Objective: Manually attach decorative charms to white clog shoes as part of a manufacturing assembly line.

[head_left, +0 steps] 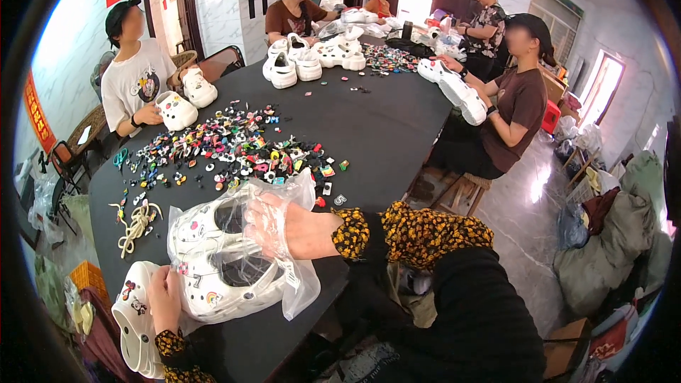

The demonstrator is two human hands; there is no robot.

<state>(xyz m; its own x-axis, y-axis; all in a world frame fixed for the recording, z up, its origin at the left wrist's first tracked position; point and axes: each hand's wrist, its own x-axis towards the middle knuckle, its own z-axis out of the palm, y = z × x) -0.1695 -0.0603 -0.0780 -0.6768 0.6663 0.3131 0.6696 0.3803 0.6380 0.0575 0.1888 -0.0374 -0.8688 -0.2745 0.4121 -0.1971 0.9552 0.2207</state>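
Observation:
A clear plastic bag [301,291] lies at the near left of the table, around a pair of white clogs [202,294] decorated with small charms. My right hand [273,225] reaches through the bag's mouth; through the film its fingers look apart, by the clogs' openings. At the bag's left side, my left hand [166,299] has its fingers closed on the plastic against the clog. Another white clog [133,326] with charms stands at the table edge, just left of my left hand, which partly covers it.
Loose colourful charms [241,145] spread over the black table [355,142], beside tan cord [137,230] and teal scissors [122,158]. Several people sit or stand around it, some handling white clogs. More white clogs [305,60] stand farther back. Sacks [603,269] lie on the right floor.

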